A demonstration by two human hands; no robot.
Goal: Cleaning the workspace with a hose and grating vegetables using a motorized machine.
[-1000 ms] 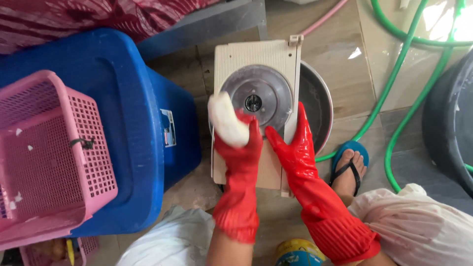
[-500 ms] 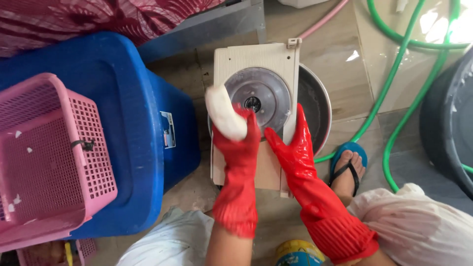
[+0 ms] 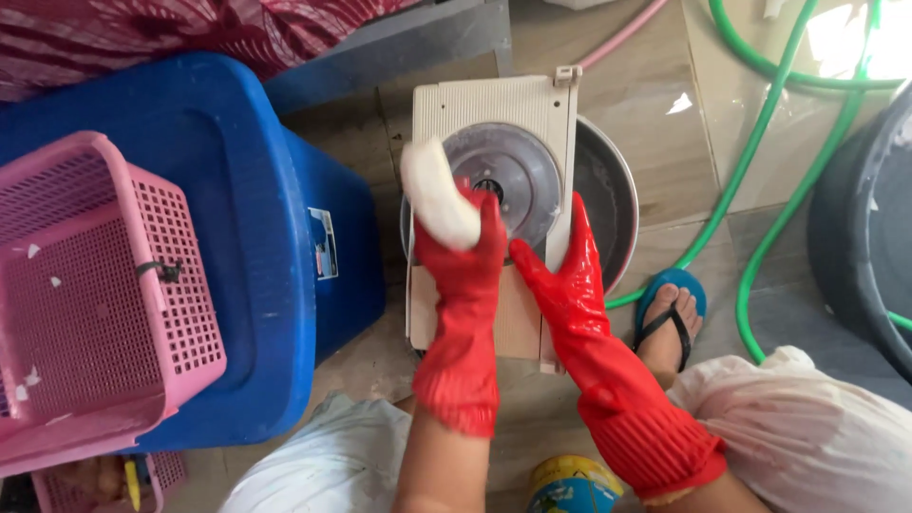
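Sponge (image 3: 439, 195) gripped in left hand (image 3: 461, 249) fingers | right hand (image 3: 560, 271) flat (fingers together) on slicer (image 3: 494, 171) edge

Left hand (image 3: 463, 242) clenched, right hand (image 3: 560, 275) flat

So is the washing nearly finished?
Hard to say, but it looks mid-way. The beige panel with its round grey disc already stands over the metal basin. In hand: the left hand presses a white sponge on the disc's left side while the right hand steadies the panel's edge. No rinsing shows yet; the green hose lies unused on the floor.
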